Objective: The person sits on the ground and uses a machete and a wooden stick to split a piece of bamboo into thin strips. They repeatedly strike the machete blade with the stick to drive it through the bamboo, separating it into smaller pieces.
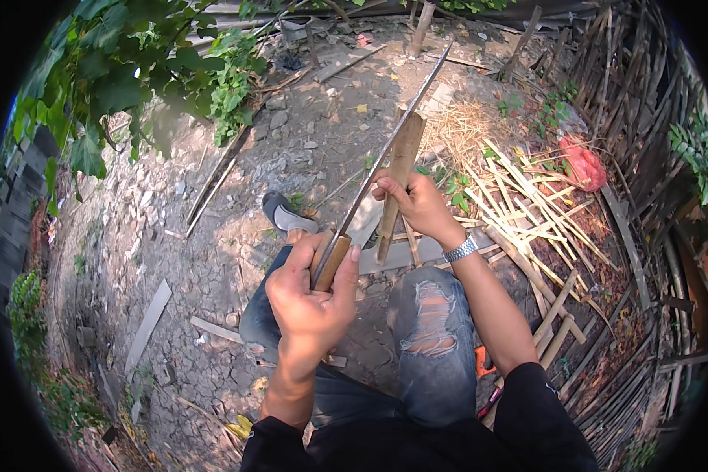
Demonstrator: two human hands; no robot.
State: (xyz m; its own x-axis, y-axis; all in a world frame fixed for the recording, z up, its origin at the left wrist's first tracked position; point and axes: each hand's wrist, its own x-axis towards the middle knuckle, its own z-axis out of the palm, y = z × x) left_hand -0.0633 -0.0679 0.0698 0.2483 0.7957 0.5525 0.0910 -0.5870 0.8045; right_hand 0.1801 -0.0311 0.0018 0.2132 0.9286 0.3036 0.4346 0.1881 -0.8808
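Head view: a long blade point(386, 149), held above a seated person's knees, slants up and away to the right, its wooden handle point(337, 258) in the left hand point(311, 295). The fingers of that hand are closed around the handle, thumb along its right side. The right hand point(423, 208) pinches 1 flat piece of wood point(405, 149) in narrowed fingers, its tip just beside the blade. Blade and wood cross in the picture; whether they touch cannot be told. The step in hand looks to be lining up these 2 things; the next move would seem to call for a steady grip on both, with the right fingers clear of the edge. Nearer the body are 2 denim-clad legs, the right knee point(433, 322) ripped, and an orange tool handle point(484, 362). Beyond, pale strips point(527, 216) lie heaped on bare ground, near a red bag point(582, 164).
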